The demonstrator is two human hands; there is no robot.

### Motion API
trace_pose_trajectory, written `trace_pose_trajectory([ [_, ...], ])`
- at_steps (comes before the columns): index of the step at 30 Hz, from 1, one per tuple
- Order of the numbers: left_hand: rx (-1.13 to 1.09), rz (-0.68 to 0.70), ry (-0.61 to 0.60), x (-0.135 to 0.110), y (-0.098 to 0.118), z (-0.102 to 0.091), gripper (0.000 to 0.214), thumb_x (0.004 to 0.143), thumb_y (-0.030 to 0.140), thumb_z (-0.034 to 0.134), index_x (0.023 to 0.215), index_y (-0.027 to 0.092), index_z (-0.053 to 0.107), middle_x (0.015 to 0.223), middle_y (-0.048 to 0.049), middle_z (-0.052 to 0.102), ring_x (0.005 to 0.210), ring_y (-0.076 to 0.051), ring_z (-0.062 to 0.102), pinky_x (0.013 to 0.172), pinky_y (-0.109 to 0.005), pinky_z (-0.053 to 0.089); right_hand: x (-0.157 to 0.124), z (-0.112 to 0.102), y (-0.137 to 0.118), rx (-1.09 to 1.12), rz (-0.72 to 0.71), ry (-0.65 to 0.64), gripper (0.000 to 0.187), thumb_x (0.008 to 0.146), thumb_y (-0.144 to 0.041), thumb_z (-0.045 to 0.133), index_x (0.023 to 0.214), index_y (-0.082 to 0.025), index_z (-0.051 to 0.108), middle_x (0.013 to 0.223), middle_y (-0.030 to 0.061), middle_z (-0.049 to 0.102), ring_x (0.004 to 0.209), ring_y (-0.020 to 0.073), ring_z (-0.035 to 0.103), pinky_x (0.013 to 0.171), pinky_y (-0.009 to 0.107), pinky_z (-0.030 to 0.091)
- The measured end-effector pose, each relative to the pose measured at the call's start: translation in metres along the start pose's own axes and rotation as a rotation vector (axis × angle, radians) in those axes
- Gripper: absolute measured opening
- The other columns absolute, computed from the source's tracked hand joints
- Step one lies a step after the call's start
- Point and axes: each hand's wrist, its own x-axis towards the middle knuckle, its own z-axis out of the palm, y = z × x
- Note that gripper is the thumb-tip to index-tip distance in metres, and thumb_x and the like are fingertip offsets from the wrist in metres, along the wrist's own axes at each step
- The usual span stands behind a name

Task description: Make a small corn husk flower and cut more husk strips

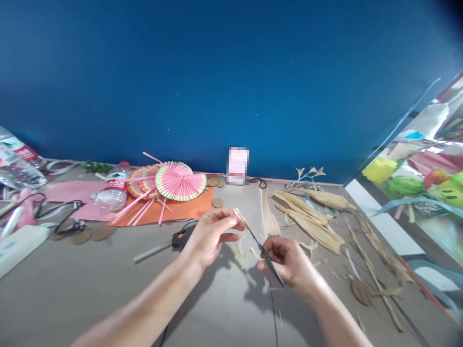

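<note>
Between the thumb and fingers of my left hand (213, 236) is a small pale strip (237, 212), which looks like dried corn husk. My right hand (287, 262) grips dark-handled scissors (270, 266). Their blades point up and left, and the tips are at the strip; whether they touch it I cannot tell. Below the hands, small pale scraps (237, 250) lie on the grey tabletop (224, 308). Behind my left forearm is a black glue gun (180, 238) with a whitish glue stick (152, 253) poking out. Flat dried husks (311, 221) lie beyond my right hand.
Pink pleated paper fans (181, 180) rest on orange paper (197, 205) at the back left, beside a plastic bottle (113, 190). A white power strip (23, 246) is at far left. A blue wall (231, 86) closes the back. Bags and wrappers (427, 178) crowd the right side.
</note>
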Motion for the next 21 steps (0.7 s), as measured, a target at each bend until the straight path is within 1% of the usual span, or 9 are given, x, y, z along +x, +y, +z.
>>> trace_pose_trajectory([
  [7,-0.010,-0.023,0.008,-0.0003,0.0009,0.0016,0.013,0.056,0.019,0.069,0.058,0.012,0.057,0.062,-0.0034,0.061,0.057,-0.012,0.058,0.045,-0.017,0.046,0.0008,0.0003,0.0008,-0.029,0.002,0.033,0.033,0.056,-0.036,0.072,0.056,-0.016,0.046,0.047,-0.0081,0.027,0.046,0.0056,0.020,0.041,0.020,0.016],
  [16,-0.018,-0.030,-0.022,0.0012,-0.0008,-0.0005,0.013,0.057,0.020,0.069,0.058,0.013,0.057,0.062,-0.0029,0.061,0.058,-0.012,0.059,0.046,-0.017,0.045,-0.0003,-0.0001,-0.0004,-0.025,0.045,0.040,0.035,0.055,-0.036,0.072,0.055,-0.017,0.044,0.046,-0.0084,0.027,0.045,0.0056,0.021,0.041,0.020,0.017],
  [21,-0.009,-0.034,-0.020,0.0008,-0.0007,-0.0012,0.013,0.057,0.020,0.069,0.060,0.013,0.058,0.064,-0.0033,0.061,0.059,-0.011,0.059,0.046,-0.016,0.045,-0.0007,-0.0010,0.0011,-0.022,0.054,0.040,0.034,0.057,-0.036,0.071,0.055,-0.017,0.043,0.047,-0.0084,0.027,0.045,0.0055,0.021,0.041,0.020,0.016],
])
